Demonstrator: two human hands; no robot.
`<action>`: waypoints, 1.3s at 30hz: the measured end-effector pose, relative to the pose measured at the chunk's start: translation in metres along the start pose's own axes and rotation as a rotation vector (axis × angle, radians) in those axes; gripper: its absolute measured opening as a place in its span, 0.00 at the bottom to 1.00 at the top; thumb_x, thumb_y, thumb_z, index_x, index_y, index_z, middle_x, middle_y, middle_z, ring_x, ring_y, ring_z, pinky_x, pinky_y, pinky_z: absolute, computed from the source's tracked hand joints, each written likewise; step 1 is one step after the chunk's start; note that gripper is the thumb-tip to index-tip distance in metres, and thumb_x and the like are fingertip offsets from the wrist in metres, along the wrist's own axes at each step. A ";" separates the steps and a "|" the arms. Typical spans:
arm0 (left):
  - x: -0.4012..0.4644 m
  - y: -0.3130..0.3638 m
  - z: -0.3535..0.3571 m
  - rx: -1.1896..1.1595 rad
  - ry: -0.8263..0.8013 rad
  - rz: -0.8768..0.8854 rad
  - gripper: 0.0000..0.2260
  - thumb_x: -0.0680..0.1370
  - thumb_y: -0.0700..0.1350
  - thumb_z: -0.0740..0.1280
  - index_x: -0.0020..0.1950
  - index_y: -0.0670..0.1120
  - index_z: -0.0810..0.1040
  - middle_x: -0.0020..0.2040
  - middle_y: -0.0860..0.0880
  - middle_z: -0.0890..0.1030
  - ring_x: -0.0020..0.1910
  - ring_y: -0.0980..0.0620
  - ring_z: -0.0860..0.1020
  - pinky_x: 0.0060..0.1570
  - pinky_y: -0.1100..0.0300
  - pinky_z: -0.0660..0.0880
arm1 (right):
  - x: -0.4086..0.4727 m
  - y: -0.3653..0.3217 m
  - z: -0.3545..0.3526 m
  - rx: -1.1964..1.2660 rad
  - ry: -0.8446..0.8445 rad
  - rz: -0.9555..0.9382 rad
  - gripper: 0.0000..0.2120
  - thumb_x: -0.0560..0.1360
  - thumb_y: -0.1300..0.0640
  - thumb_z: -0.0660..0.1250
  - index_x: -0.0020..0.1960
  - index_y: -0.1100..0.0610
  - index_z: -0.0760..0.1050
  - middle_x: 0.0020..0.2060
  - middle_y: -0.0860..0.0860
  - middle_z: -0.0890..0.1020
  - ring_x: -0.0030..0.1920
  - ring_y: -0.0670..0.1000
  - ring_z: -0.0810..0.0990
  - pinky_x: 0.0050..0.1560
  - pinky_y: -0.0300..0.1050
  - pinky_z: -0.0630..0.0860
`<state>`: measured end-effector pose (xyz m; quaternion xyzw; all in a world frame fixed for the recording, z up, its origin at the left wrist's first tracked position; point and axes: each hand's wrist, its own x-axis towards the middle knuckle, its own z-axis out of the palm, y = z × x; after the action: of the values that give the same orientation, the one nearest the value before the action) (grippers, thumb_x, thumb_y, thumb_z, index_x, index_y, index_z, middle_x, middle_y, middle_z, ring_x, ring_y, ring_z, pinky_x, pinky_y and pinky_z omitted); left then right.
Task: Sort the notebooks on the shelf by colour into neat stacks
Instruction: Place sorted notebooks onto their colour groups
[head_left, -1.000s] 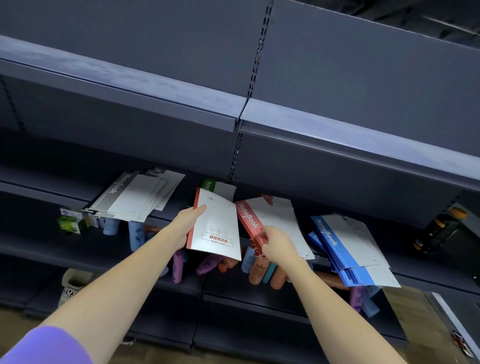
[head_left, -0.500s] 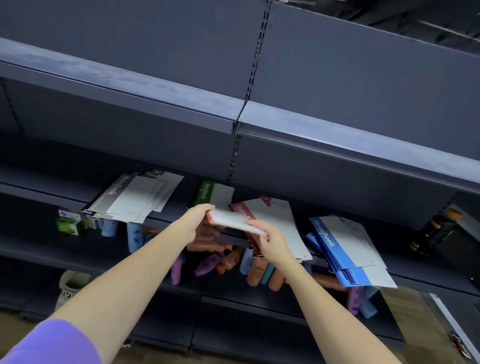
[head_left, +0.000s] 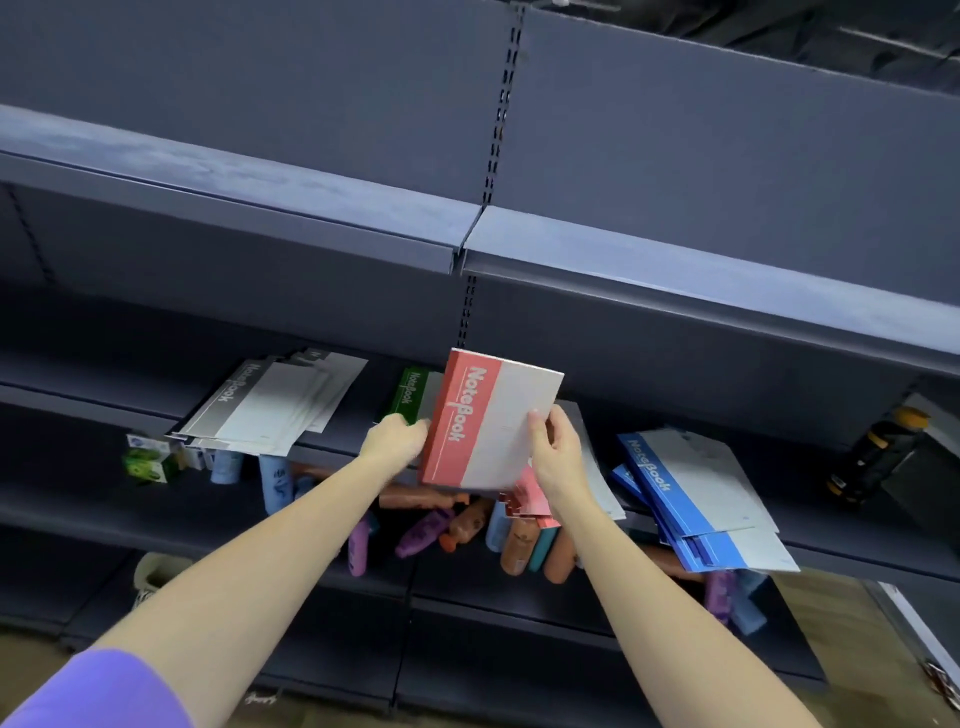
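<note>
Your left hand (head_left: 396, 441) and right hand (head_left: 557, 451) both grip the red notebook (head_left: 488, 421), held tilted, cover toward you, above the dark blue-grey metal shelf (head_left: 104, 410). On that shelf: grey notebook stack (head_left: 270, 410) at left, green notebook (head_left: 410, 395) behind your left hand, blue notebook stack (head_left: 696, 493) at right. Bottles (head_left: 467, 525) lie on the tier below. Wooden floor (head_left: 831, 613) at lower right.

Red-spined notebook (head_left: 488, 423) tilted upright, seemingly above red stack (head_left: 530, 499).
</note>
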<state>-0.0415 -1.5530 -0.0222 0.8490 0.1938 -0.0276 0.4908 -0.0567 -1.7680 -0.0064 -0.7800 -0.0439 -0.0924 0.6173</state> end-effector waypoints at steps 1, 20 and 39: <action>0.000 0.002 0.001 -0.003 -0.001 0.040 0.15 0.82 0.53 0.61 0.55 0.42 0.78 0.51 0.42 0.80 0.49 0.43 0.78 0.48 0.54 0.75 | 0.004 0.000 -0.001 0.020 0.021 0.032 0.09 0.84 0.51 0.57 0.55 0.54 0.73 0.50 0.48 0.81 0.49 0.44 0.79 0.45 0.38 0.74; -0.008 0.021 0.088 0.149 -0.207 0.142 0.21 0.82 0.50 0.63 0.72 0.42 0.70 0.69 0.45 0.75 0.68 0.46 0.74 0.64 0.57 0.69 | 0.057 0.057 -0.069 -0.574 -0.231 0.213 0.22 0.78 0.58 0.66 0.71 0.59 0.71 0.65 0.57 0.78 0.65 0.57 0.76 0.59 0.44 0.72; -0.009 0.030 0.124 0.344 -0.008 0.163 0.23 0.81 0.46 0.62 0.75 0.43 0.66 0.72 0.41 0.73 0.69 0.42 0.72 0.63 0.56 0.69 | 0.066 0.073 -0.061 -0.736 -0.397 -0.124 0.14 0.75 0.59 0.62 0.59 0.56 0.79 0.54 0.55 0.80 0.57 0.57 0.76 0.58 0.50 0.73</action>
<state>-0.0214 -1.6741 -0.0592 0.9332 0.1146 -0.0239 0.3398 0.0157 -1.8476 -0.0492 -0.9470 -0.1728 0.0130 0.2703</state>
